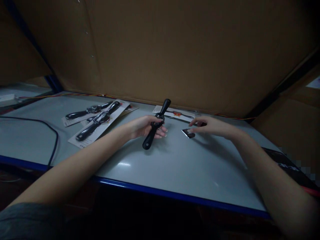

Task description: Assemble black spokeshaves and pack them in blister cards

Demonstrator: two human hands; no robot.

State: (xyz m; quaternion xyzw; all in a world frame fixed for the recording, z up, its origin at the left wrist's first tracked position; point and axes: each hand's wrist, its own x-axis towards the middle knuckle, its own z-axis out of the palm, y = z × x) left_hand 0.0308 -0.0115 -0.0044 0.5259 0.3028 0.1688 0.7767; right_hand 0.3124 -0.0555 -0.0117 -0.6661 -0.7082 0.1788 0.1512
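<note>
My left hand (147, 126) is closed around the middle of a long black-handled tool (156, 123), held tilted above the grey table (160, 166). My right hand (212, 126) hovers low over the table to the right, fingers stretched toward a small dark flat piece (188, 133) lying on the surface. The fingertips are at or just beside that piece; whether they touch it I cannot tell. Behind the hands lies a white backing card (175, 113) with a red mark.
Three carded black-handled tools (97, 120) lie at the back left of the table. A black cable (50, 133) loops over the left side and off the blue front edge. Brown cardboard walls (175, 50) stand behind. A dark box (287, 163) sits at the right edge.
</note>
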